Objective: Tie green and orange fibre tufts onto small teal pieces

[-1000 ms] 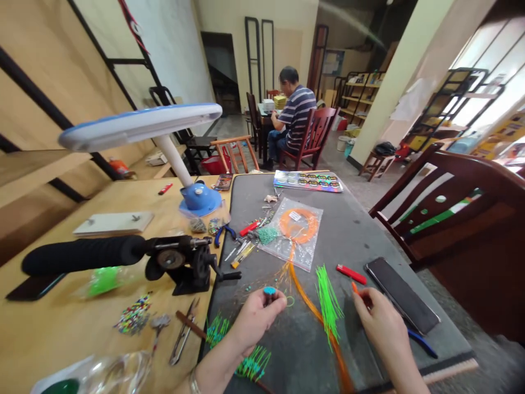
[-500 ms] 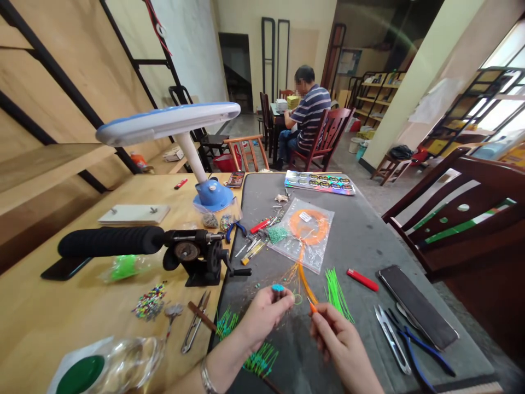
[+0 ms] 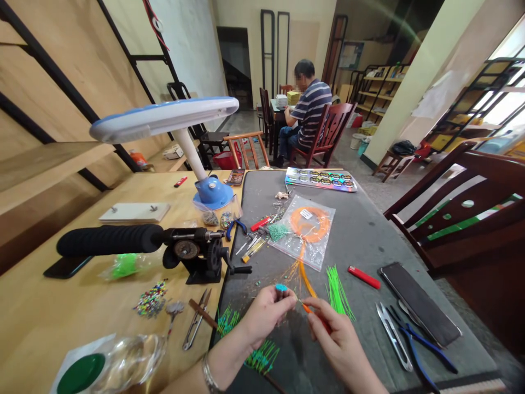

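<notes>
Over grey mat (image 3: 361, 235), right hand (image 3: 337, 328) pinching orange tool (image 3: 307, 308) has neared left hand (image 3: 266, 311) pinching green strand (image 3: 297, 298), likely engaging it.

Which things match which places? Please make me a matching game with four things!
1. Slim orange-handled tool
2. Round turquoise cluster
3. Blue-and-white desk lamp
4. Shiny rainbow sticker sheet

A. Far end of the grey mat
B. In the right hand
C. On the pale wooden tabletop
D. At the left hand

Pairs: 1-B, 2-D, 3-C, 4-A
</notes>
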A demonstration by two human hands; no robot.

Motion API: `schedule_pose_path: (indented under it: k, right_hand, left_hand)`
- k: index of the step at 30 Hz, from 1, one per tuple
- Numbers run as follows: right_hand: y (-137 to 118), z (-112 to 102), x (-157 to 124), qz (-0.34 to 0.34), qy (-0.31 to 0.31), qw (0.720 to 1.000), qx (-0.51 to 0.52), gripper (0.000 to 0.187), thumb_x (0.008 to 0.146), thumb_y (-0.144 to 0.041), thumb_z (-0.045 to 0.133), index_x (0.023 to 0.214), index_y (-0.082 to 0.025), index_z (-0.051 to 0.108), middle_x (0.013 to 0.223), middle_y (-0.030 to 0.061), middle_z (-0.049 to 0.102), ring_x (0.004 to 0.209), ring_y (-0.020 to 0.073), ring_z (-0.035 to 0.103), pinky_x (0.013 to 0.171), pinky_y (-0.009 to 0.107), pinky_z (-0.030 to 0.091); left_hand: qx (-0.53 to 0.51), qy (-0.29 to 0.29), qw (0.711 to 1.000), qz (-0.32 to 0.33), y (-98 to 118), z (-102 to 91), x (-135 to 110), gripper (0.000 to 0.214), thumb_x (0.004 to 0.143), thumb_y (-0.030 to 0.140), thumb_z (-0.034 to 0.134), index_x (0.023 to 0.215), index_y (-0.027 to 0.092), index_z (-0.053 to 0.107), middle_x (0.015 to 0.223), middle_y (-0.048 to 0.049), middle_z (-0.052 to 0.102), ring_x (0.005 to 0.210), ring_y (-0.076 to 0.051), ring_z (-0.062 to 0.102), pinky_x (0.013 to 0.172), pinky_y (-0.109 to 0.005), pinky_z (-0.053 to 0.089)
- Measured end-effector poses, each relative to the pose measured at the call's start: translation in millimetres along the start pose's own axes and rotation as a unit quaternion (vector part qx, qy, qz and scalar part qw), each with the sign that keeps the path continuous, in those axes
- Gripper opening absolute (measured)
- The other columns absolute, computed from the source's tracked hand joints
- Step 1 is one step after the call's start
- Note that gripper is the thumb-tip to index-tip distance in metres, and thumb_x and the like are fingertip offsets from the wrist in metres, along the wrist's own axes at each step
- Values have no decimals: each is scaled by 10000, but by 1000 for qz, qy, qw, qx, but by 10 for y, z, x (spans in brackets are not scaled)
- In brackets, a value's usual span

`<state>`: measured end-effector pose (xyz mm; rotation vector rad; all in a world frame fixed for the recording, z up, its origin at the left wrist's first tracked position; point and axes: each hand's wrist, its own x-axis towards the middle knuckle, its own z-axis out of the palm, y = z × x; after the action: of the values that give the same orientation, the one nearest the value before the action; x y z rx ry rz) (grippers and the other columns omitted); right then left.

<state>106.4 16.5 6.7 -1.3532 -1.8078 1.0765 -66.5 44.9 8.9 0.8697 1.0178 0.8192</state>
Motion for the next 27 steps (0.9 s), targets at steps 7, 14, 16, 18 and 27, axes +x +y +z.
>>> schedule_pose_path:
  k: [7, 14, 16, 18, 27]
  right_hand:
    - [-59, -11, 5, -6, -13, 990, -141, 283, 901, -272, 407, 1068, -213, 627, 612, -11, 644, 498, 137, 567, 525, 210, 397]
    - [33, 32, 6, -16, 27, 997, -70, 320, 922, -322, 391, 1121, -178, 596, 679, 4, 679, 526, 124, 588, 503, 188, 409]
    - [12, -5, -6, -40, 6, 996, -75, 301, 921, -308, 401, 1105, -191, 608, 740, 13, 699, 576, 125, 615, 554, 189, 430]
    - [-24, -45, -12, -53, -21, 993, -105, 287, 912, -274, 411, 1106, -218, 615, 802, 19, 715, 648, 138, 651, 609, 200, 445]
    - [19, 87, 25, 6, 33, 988, -150, 336, 908, -293, 374, 1127, -206, 613, 760, 52, 720, 609, 186, 655, 564, 238, 460]
  left_hand:
    - [97, 35, 991, 87, 37, 34, -40, 204, 758, 326, 627, 687, 144, 569, 610, 39, 467, 551, -84, 367, 520, -213, 295]
    - [26, -10, 1000, -1, 9, 51, -39, 257, 727, 379, 645, 672, 158, 526, 557, 75, 380, 446, -54, 266, 425, -207, 189]
    - [19, -14, 1000, -6, 17, 15, -26, 258, 739, 381, 637, 674, 160, 521, 560, 78, 373, 437, -50, 244, 421, -207, 178]
    - [40, -5, 999, 19, 20, -10, -19, 238, 758, 362, 625, 678, 159, 532, 562, 73, 384, 458, -60, 275, 442, -204, 217]
    - [132, 51, 983, 114, -81, 73, -20, 183, 784, 317, 589, 706, 152, 571, 633, 23, 509, 591, -111, 431, 571, -225, 346]
